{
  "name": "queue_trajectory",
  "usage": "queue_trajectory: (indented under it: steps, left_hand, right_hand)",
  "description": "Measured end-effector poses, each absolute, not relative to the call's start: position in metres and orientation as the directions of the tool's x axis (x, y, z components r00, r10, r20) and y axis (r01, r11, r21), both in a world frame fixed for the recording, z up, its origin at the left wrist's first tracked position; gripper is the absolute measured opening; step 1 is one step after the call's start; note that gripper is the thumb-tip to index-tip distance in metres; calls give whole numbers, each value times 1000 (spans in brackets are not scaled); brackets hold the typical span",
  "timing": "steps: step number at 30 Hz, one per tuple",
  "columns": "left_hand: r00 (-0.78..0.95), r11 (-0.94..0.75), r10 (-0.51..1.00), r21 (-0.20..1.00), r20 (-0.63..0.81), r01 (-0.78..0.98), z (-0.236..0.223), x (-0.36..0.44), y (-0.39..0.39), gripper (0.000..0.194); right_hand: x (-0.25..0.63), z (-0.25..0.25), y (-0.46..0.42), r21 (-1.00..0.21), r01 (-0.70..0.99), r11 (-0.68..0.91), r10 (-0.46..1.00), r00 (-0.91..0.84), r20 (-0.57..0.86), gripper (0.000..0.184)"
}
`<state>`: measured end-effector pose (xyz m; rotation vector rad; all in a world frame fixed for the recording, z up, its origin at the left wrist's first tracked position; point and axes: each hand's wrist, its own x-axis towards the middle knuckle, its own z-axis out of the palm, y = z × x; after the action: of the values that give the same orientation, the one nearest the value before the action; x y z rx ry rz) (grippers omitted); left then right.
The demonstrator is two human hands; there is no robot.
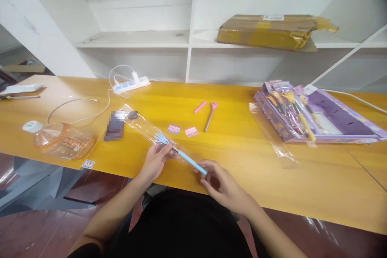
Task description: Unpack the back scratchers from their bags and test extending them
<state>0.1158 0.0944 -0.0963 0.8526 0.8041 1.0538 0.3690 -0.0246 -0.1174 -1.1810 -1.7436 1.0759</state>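
As the left hand [155,161] pinches the metal neck of a light-blue plastic hand-shaped scratcher [192,162] in the head view, the right hand [225,185] holds its handle's end between thumb and curled fingers. The scratcher slants from ten to four o'clock above the yellow-brown wooden counter [242,177]. From it, a pink hand-shaped scratcher with a metal shaft [209,119] lies at one o'clock, an orange-tinted clear plastic bottle [68,141] at nine.

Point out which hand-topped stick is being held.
The blue one, between left hand and right hand; the pink-headed one lies on the table, the yellow ones in the purple box.
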Motion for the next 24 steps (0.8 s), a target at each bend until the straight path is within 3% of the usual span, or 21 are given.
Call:
queue_trajectory:
  steps: [4, 7, 10, 13, 19, 24]
  left_hand:
    - [314, 303, 932, 867, -183, -395, -96, 113, 95, 44]
    - [483, 316, 862, 910, -156, -269, -96, 112, 91, 41]
    - [731, 240, 667, 970, -144, -27, -94, 113, 86, 38]
    - [850, 98, 505, 988, -154, 120, -91, 115, 82, 37]
    - [889, -154, 439, 964, -131, 218, -80, 119, 81, 21]
    - [858, -154, 498, 961, -126, 231, -79, 119, 79, 16]
  right_hand:
    - [373, -113, -24, -933, 262, 246, 932, -329, 153, 24]
    - [370, -112, -21, -940, 249, 235, 932, -332, 145, 23]
    - [364, -112, -19, -948, 255, 192, 950, -290, 115, 38]
    - [358, -109, -19, -936, 301, 182, 954, -283, 95, 57]
    - [349, -106, -17, -902, 378, 211, 952, -287, 103, 68]
    - [348, -111, -13, -857, 413, 309, 933, -308, 188, 81]
